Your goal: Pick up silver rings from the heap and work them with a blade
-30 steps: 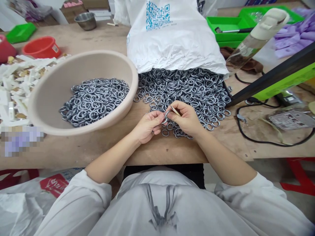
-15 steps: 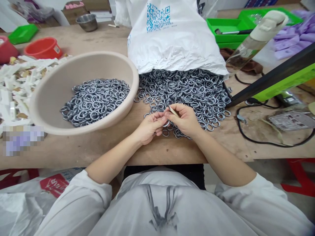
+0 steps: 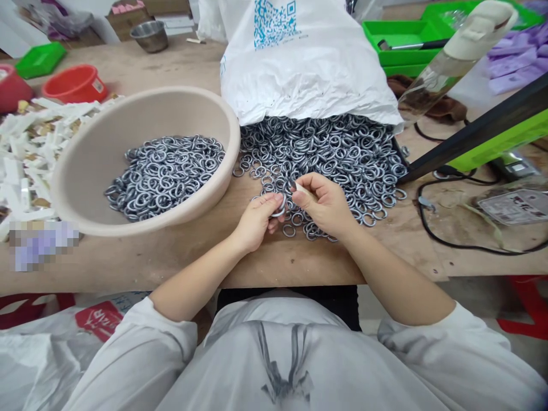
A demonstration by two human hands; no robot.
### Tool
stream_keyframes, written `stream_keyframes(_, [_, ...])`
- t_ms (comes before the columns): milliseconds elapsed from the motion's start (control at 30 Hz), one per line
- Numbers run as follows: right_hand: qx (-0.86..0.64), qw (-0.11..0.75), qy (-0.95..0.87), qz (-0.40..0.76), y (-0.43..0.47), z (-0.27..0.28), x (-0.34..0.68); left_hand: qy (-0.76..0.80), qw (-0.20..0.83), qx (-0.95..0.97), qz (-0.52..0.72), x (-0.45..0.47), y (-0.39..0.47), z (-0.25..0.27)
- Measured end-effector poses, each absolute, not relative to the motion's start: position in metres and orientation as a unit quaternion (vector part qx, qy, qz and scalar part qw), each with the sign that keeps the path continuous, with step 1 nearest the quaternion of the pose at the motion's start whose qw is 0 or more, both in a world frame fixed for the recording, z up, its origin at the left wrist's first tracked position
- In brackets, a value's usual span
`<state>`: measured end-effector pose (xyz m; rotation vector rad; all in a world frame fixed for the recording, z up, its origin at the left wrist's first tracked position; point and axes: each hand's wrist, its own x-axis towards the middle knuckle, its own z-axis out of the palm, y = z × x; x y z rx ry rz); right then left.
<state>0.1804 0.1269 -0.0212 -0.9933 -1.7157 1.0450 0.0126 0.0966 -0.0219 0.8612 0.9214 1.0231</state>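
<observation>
My left hand [image 3: 260, 220] pinches a grey metallic-looking ring [image 3: 280, 206] between thumb and fingers. Just to its right, my right hand [image 3: 326, 204] is closed on a small pale-handled tool [image 3: 302, 189] whose dark tip points up and left towards the ring; its exact kind is too small to tell. Tip and ring look close together but apart. Behind both hands spreads a heap of loose grey rings [image 3: 338, 151], coming out from under a white plastic bag [image 3: 299, 85]. To the left, a large beige basin [image 3: 81, 171] holds many more rings [image 3: 166, 177].
White pieces [image 3: 25, 160] are piled left of the basin, with a red bowl [image 3: 71, 84] behind. At right lean a clear bottle [image 3: 460, 63] and a black-and-green bar [image 3: 479, 134]. A black cable [image 3: 454, 245] loops over the table. Green trays [image 3: 402, 40] stand at the back right.
My hands have drawn apart a little. The ring stays in the left hand, and the tool has moved off it with the right. The view has shifted slightly.
</observation>
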Motion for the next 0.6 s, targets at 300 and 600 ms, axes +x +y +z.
stream_keyframes(300, [-0.372,0.341,-0.822,0.264,0.1189,-0.0149,0.1806,0.446,0.665,0.349,0.487,0.0127,0.0955,-0.0173])
stream_keyframes(600, [-0.379,0.338,-0.83,0.232,0.118,-0.0167,0.1804,0.45,0.672,0.338,0.481,0.0151,0.0924,-0.0174])
